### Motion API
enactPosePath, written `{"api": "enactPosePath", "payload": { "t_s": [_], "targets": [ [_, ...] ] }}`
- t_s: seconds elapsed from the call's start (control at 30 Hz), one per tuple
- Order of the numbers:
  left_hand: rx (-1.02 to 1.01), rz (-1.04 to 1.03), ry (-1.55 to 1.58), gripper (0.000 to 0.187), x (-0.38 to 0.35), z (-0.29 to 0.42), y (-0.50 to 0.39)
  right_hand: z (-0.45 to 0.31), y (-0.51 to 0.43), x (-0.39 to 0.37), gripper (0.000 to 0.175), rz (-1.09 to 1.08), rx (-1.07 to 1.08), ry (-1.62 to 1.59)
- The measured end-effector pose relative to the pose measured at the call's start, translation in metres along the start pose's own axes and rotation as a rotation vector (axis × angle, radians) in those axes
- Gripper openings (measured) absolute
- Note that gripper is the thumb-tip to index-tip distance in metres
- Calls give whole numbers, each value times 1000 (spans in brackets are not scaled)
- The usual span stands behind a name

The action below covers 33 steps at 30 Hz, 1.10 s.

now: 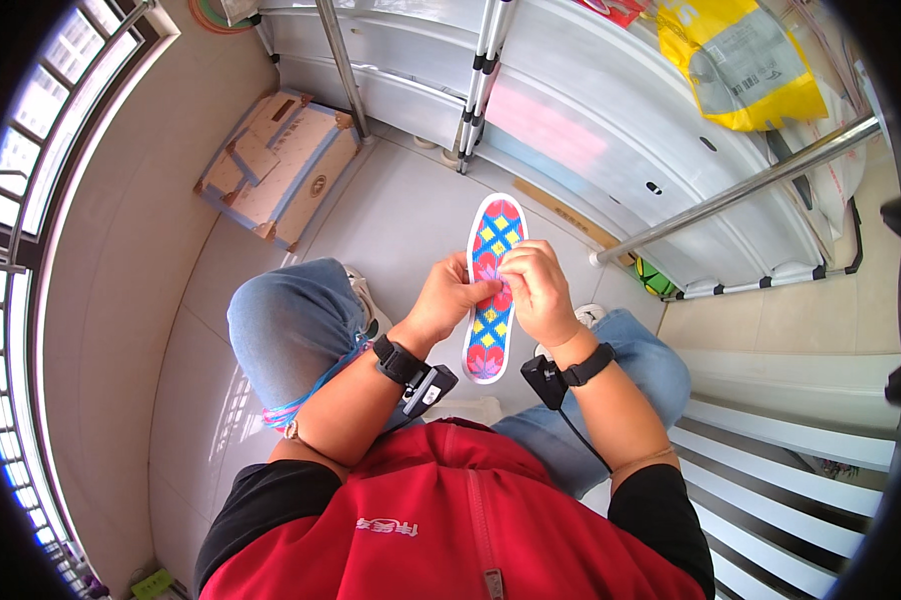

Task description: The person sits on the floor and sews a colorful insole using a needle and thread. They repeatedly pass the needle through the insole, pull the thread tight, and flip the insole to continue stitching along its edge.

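An embroidered shoe insole [489, 330] with a white edge and a red, blue, yellow and pink pattern is held upright before me. My left hand [450, 294] grips its left edge, thumb across the front. My right hand [537, 289] is at its right side, thumb and fingertips pinched together near the middle of the pattern. Whether a needle or thread is between those fingertips is too small to tell. A bundle of blue and pink threads [323, 386] lies over my left thigh, beside my left forearm.
A patterned cardboard box [293, 169] stands on the floor by the left wall. Ahead are a white-covered rack [570, 142], a metal rail [743, 187] and a yellow plastic bag [750, 67]. A green ball [653, 276] sits low at the right, near a white slatted bench [788, 480].
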<state>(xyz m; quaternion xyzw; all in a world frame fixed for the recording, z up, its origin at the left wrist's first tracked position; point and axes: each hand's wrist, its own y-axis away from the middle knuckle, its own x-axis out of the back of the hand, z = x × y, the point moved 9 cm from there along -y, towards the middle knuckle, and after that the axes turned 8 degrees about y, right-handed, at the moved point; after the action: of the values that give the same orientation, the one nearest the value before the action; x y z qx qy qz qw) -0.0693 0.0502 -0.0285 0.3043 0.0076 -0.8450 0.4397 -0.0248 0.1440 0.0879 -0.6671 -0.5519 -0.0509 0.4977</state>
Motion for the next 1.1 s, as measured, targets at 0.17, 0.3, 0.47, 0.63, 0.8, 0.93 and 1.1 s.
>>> {"api": "enactPosePath", "payload": {
  "t_s": [0.17,0.3,0.47,0.63,0.8,0.93,1.1],
  "targets": [
    [31,59,50,26,6,-2,5,33,0,24,15,159,-372,-170],
    [-8,26,73,24,1,7,6,13,-8,12,14,-30,-122,58],
    [40,-12,199,22,-4,0,7,2,0,-7,18,-138,33,77],
    [130,-27,343,20,-2,-18,4,-5,2,-8,13,-100,54,61],
    [84,79,101,17,12,-17,3,38,8,6,5,143,-463,-471],
    [21,145,58,17,18,-7,6,48,8,-3,7,56,-572,-787],
    [-70,230,-83,14,38,-7,-2,30,10,-18,10,-62,-667,-1110]
  ]
}}
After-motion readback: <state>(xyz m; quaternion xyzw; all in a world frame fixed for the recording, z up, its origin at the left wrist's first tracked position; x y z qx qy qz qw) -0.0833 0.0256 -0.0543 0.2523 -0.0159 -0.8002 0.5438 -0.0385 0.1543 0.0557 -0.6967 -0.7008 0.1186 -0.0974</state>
